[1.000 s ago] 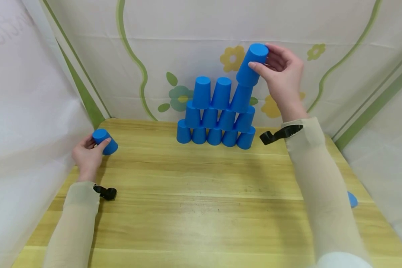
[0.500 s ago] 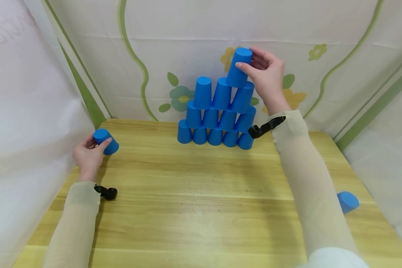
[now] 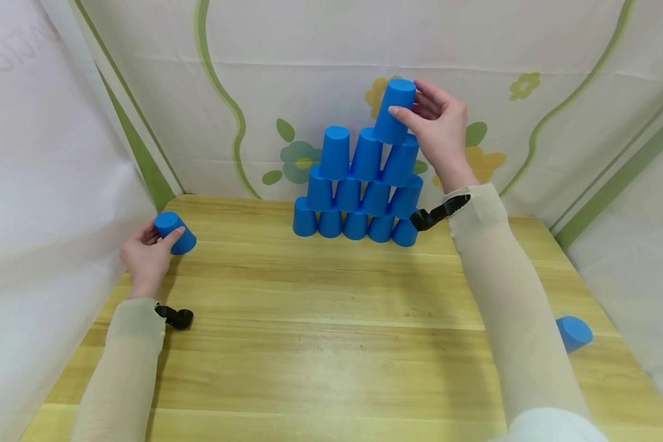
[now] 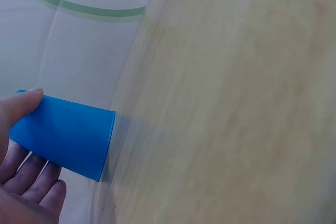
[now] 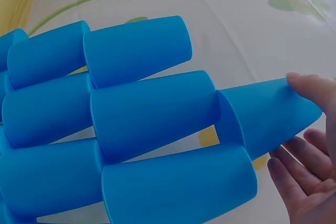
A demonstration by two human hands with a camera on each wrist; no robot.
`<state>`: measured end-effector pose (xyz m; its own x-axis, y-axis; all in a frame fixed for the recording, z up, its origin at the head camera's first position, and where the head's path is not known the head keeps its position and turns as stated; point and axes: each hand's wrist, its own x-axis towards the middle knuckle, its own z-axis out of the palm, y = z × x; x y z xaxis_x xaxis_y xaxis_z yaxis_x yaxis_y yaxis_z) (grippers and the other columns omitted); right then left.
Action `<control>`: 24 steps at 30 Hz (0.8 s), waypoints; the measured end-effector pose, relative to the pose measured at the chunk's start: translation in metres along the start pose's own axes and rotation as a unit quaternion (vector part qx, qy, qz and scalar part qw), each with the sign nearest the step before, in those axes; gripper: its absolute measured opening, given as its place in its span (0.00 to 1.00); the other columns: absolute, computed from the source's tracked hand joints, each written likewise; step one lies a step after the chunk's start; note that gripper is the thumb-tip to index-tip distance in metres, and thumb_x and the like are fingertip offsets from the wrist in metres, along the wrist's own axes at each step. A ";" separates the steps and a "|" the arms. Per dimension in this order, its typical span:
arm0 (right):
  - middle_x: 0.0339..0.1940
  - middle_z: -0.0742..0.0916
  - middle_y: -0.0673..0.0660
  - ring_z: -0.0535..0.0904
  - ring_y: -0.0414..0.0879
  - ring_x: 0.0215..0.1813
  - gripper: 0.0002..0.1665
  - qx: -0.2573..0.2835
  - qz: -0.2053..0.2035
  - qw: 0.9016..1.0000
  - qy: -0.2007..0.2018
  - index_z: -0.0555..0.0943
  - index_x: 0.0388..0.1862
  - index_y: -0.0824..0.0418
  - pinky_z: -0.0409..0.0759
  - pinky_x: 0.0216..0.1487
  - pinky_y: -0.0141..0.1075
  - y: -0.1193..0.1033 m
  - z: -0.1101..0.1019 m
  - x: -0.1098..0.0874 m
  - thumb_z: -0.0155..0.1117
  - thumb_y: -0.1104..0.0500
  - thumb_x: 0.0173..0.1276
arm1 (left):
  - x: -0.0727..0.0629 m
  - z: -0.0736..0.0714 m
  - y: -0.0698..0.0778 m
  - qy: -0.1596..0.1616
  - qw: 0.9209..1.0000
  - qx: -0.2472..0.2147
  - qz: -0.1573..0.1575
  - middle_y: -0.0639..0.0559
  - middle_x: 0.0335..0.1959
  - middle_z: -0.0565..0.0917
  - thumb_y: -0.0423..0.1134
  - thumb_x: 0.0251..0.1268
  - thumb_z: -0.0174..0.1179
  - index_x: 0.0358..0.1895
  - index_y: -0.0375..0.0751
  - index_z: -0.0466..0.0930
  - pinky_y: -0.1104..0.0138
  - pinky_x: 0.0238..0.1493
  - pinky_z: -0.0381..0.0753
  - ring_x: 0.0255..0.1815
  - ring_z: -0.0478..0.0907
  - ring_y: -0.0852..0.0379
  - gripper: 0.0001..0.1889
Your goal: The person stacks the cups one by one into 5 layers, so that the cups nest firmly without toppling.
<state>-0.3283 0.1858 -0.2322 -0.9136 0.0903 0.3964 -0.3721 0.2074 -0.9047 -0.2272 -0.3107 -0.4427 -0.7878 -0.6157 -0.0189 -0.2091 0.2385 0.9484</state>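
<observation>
At the back of the table rises a stack of upside-down blue cups (image 3: 355,226) in three full rows. My right hand (image 3: 441,126) grips another upside-down blue cup (image 3: 393,113) between thumb and fingers. That cup stands over the gap between the middle and right cups of the third row; in the right wrist view its rim (image 5: 231,119) meets both of them. On the left, my left hand (image 3: 148,258) holds a blue cup (image 3: 175,233) upside down near the table's left edge, thumb on the near side. The left wrist view shows this cup (image 4: 65,135) with its rim at the tabletop.
A further blue cup (image 3: 574,333) stands at the right side of the table (image 3: 331,344), partly hidden by my right forearm. White cloth (image 3: 309,37) with printed flowers and vines hangs behind the stack and along both sides.
My right hand has moved left and slightly down, bringing its cup from above the right end of the third row onto the gap beside it. The left hand has stayed put.
</observation>
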 end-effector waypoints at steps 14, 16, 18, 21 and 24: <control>0.68 0.81 0.55 0.77 0.49 0.67 0.40 -0.008 0.001 1.000 -0.013 0.76 0.73 0.55 0.73 0.67 0.35 0.014 -0.024 -0.015 0.79 0.52 0.62 | -0.004 0.002 0.003 -0.003 1.000 -0.018 0.003 0.45 0.68 0.76 0.54 0.58 0.74 0.74 0.45 0.72 0.64 0.69 0.70 0.63 0.74 0.53 0.41; 0.67 0.81 0.55 0.77 0.49 0.67 0.40 -0.018 -0.001 1.000 -0.013 0.76 0.72 0.55 0.73 0.67 0.35 0.016 -0.029 -0.019 0.79 0.52 0.62 | -0.005 0.004 0.005 -0.006 1.000 -0.021 0.005 0.45 0.69 0.76 0.53 0.58 0.74 0.74 0.45 0.71 0.63 0.69 0.70 0.64 0.74 0.53 0.41; 0.67 0.82 0.56 0.77 0.49 0.67 0.39 -0.028 -0.004 1.000 -0.013 0.76 0.72 0.55 0.72 0.68 0.36 0.020 -0.034 -0.022 0.79 0.52 0.62 | -0.007 0.006 0.008 -0.012 1.000 -0.016 0.007 0.45 0.69 0.75 0.55 0.58 0.74 0.75 0.45 0.69 0.63 0.69 0.70 0.65 0.73 0.53 0.43; 0.66 0.82 0.55 0.77 0.49 0.67 0.38 -0.039 -0.005 0.999 -0.015 0.77 0.71 0.55 0.71 0.70 0.37 0.026 -0.043 -0.029 0.79 0.52 0.63 | -0.009 0.010 0.015 -0.022 1.000 -0.011 0.015 0.47 0.70 0.74 0.58 0.57 0.73 0.76 0.46 0.68 0.62 0.69 0.70 0.67 0.72 0.53 0.44; 0.67 0.81 0.56 0.76 0.48 0.68 0.37 -0.046 -0.002 0.999 -0.020 0.77 0.71 0.55 0.69 0.71 0.38 0.033 -0.051 -0.036 0.78 0.51 0.63 | -0.012 0.014 0.022 -0.029 0.999 -0.005 0.033 0.47 0.70 0.75 0.60 0.56 0.73 0.76 0.47 0.69 0.63 0.69 0.71 0.67 0.72 0.53 0.45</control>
<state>-0.2995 0.2396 -0.2686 -0.9189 0.0506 0.3912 -0.3602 0.2968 -0.8844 -0.2308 -0.2873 -0.4257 -0.8316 -0.5548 0.0252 -0.1509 0.2695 0.9511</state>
